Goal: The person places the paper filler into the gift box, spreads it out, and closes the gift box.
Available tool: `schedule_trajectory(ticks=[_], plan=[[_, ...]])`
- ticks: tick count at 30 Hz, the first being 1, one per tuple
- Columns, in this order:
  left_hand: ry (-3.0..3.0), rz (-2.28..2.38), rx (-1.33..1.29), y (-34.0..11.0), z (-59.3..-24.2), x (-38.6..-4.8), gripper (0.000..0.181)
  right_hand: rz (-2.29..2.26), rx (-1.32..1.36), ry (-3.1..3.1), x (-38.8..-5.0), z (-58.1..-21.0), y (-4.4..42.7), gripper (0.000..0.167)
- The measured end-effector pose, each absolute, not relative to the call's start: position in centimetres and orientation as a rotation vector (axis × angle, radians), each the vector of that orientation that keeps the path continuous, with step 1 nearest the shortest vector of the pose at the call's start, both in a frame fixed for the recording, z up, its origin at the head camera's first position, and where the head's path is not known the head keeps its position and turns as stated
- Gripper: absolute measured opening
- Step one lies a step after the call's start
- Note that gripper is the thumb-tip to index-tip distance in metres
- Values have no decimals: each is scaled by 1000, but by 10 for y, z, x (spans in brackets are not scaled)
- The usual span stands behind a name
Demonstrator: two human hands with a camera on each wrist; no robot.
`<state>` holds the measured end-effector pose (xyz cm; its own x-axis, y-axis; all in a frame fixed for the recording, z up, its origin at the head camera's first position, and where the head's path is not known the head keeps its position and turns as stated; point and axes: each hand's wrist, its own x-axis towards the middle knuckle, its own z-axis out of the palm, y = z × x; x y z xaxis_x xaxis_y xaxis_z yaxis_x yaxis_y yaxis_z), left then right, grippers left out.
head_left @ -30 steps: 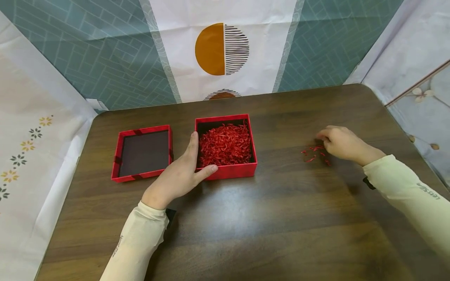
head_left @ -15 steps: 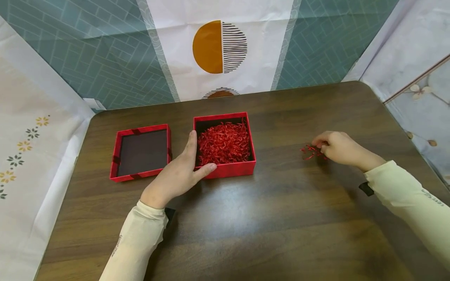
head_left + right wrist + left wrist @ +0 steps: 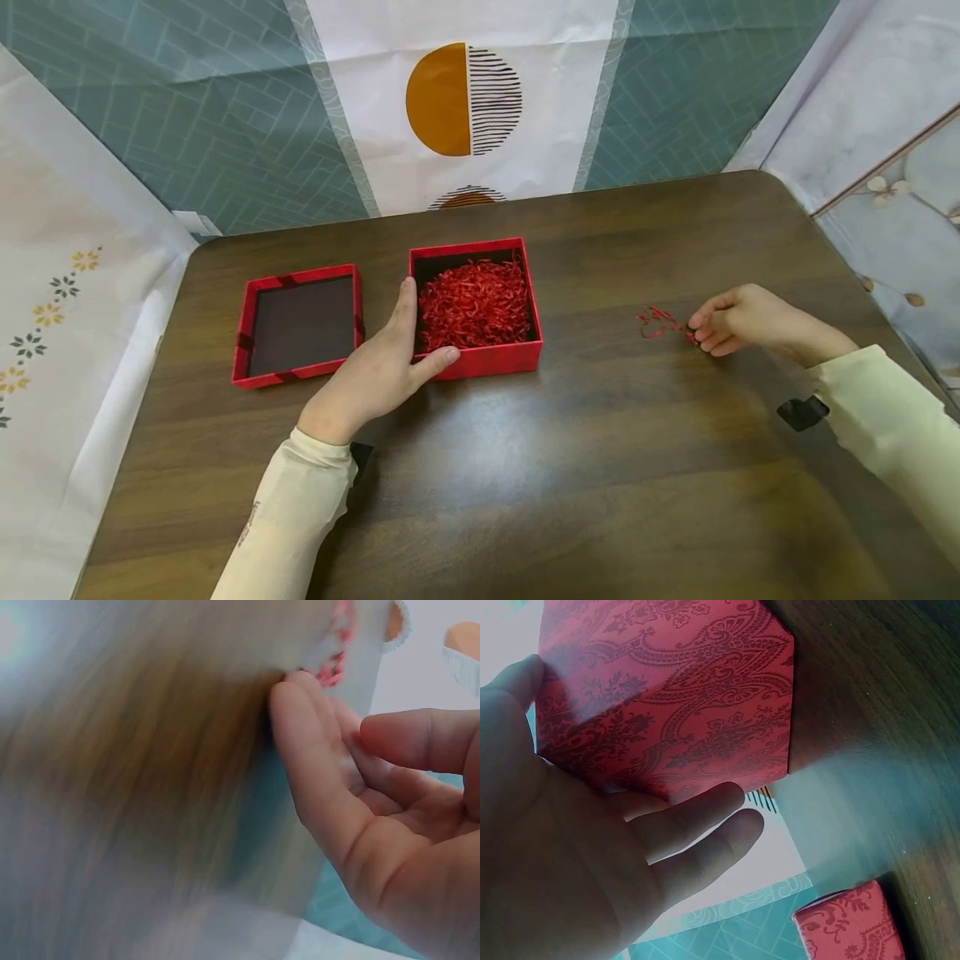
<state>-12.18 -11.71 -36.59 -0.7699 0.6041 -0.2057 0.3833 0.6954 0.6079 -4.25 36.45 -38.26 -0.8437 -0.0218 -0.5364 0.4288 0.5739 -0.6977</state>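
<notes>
A red box filled with red shredded paper stands on the table. My left hand rests against its near left corner, fingers along the left wall and thumb at the front rim. The box's patterned wall shows beside those extended fingers in the left wrist view. To the right, my right hand touches the tabletop with loosely bent fingertips beside a few loose red paper shreds. In the right wrist view, its thumb is apart from the fingers, and paper shreds lie beyond the fingertips.
A shallow red box lid with a dark inside lies open side up, left of the box. The brown wooden table ends at the back against a patterned cloth. Pale sheets hang at both sides.
My right hand shifted over the loose shreds, drawing them closer together, then moved right and turned with its fingers loosening. My left hand stays at the box. The head view shifted slightly.
</notes>
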Motion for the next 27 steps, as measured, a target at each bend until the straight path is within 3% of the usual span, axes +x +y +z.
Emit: schedule_trajectory(ticks=[15, 22, 27], plan=[[2523, 761, 788, -119, -368, -123, 109, -1711, 400, 1973, -57, -375, 346, 32], [2513, 764, 781, -117, -367, -122, 109, -1258, 303, 2411, -51, -380, 360, 29], [2514, 764, 775, -118, -366, -121, 110, -891, 170, 2652, -53, -390, 354, 10]])
